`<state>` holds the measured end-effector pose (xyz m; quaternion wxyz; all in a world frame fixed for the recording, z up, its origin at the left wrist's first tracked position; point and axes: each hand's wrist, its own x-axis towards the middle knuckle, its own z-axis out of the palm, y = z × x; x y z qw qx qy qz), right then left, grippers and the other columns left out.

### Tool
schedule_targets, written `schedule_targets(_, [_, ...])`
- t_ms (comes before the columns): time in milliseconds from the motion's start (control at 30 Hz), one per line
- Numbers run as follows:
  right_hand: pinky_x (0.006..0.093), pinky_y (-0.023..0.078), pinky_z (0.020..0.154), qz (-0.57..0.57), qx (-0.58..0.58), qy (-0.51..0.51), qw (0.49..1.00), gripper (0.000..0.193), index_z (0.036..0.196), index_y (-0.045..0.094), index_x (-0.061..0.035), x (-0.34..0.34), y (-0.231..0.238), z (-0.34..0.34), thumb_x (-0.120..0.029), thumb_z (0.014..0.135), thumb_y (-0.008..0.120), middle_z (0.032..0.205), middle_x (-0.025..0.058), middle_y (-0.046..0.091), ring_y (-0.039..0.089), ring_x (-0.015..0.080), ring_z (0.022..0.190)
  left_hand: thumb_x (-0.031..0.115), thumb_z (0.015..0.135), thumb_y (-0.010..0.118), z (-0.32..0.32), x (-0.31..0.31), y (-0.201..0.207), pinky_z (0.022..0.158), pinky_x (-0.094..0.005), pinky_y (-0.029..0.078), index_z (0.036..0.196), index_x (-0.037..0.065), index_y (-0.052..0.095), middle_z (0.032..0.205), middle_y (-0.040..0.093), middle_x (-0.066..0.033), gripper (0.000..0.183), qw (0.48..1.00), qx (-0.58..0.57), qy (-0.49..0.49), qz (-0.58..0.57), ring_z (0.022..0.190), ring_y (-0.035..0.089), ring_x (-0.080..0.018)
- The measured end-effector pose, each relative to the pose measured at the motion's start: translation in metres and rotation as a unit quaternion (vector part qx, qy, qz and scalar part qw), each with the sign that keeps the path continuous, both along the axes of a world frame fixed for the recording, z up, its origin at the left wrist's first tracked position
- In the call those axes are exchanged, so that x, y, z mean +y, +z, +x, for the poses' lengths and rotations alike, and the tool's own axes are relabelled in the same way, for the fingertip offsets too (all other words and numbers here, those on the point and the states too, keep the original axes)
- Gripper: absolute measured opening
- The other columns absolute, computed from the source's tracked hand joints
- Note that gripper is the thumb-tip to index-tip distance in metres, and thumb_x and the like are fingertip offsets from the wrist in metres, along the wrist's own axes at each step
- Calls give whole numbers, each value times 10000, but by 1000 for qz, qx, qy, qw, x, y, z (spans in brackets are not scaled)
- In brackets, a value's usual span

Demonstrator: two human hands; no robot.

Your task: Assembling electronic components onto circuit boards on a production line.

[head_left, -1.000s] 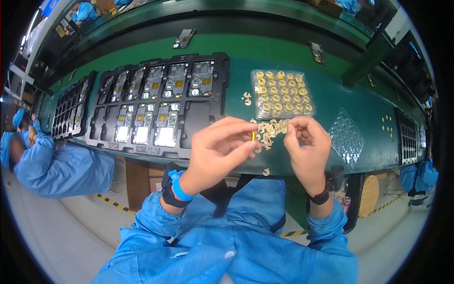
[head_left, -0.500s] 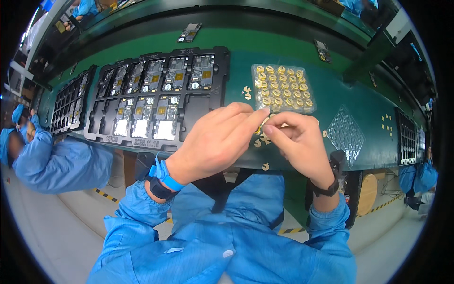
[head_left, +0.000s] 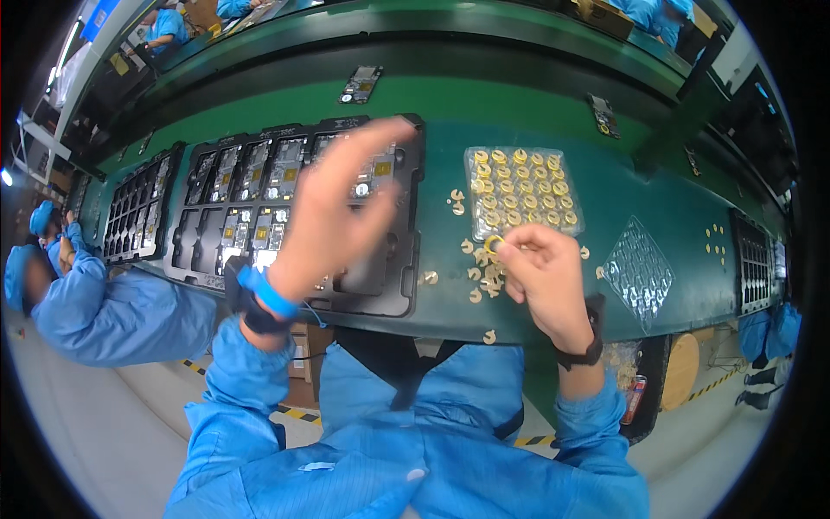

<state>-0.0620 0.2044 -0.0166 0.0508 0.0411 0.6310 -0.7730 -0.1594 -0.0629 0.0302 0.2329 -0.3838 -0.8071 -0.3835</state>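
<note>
My left hand (head_left: 337,212), smeared by motion, hovers over the black tray (head_left: 405,259) with thumb and fingers apart and nothing visible in it. Small circuit boards (head_left: 285,176) lie in several of the tray's pockets. My right hand (head_left: 546,272) pinches a small round yellow-rimmed button cell (head_left: 494,244) between thumb and forefinger. Just beyond it is a clear plastic tray (head_left: 573,227) with rows of similar yellow cells (head_left: 531,201). Loose pale notched discs (head_left: 491,281) are scattered on the green tabletop beside and below the right hand.
A clear blister sheet (head_left: 638,275) lies to the right. More black trays (head_left: 138,212) (head_left: 750,259) stand at both ends of the table. Single boards (head_left: 361,85) (head_left: 603,115) sit on the green strip at the back. A co-worker in blue (head_left: 112,294) works at the left.
My left hand has left the right hand and swung left over the black tray, its fingers now spread. The right hand stays near the clear tray, the yellow-rimmed cell now visible in its pinch.
</note>
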Motion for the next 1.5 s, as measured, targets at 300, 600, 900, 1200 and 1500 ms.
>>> schedule_targets(300, [182, 451, 636, 58, 68, -130, 987, 79, 968, 649, 0, 21, -52, 43, 64, 961, 695, 885, -25, 622, 590, 14, 753, 308, 837, 817, -246, -70, -84, 950, -475, 575, 1134, -92, 717, 1137, 739, -314, 508, 894, -177, 401, -95, 1118, 715, -454])
schedule_targets(600, [212, 465, 616, 154, 121, -114, 974, 108, 907, 678, -7, 26, -58, 36, 45, 883, 769, 870, 21, 646, 602, 50, 690, 206, 785, 922, -261, -16, -90, 877, -483, 592, 1056, -71, 715, 1058, 746, -296, 439, 884, -152, 406, -176, 1028, 736, -449])
schedule_targets(900, [244, 443, 596, 169, 160, -89, 968, 111, 912, 681, -20, 29, -57, 33, 32, 869, 769, 820, 22, 633, 573, 75, 660, 1, 949, 736, -261, -40, -60, 825, -325, 640, 1161, -26, 698, 1053, 734, -74, 216, 830, -456, 146, 286, 908, 716, -185])
schedule_targets(1200, [233, 476, 676, 148, 153, -68, 975, 48, 965, 695, 18, 29, -54, 42, 21, 941, 736, 871, 37, 644, 603, 79, 756, 176, 1081, 618, -30, -48, 31, 926, -319, 617, 1354, -45, 623, 1252, 727, -118, 351, 813, -491, -30, 310, 1065, 728, -177])
schedule_targets(1500, [227, 375, 661, 7, 166, -67, 984, 33, 954, 677, 30, 16, 7, 73, 31, 926, 694, 904, 36, 604, 499, 83, 766, 148, 1094, 612, 130, 0, -22, 848, -313, 659, 1380, -56, 636, 1206, 745, -133, 352, 695, -584, -31, 418, 1016, 751, -178])
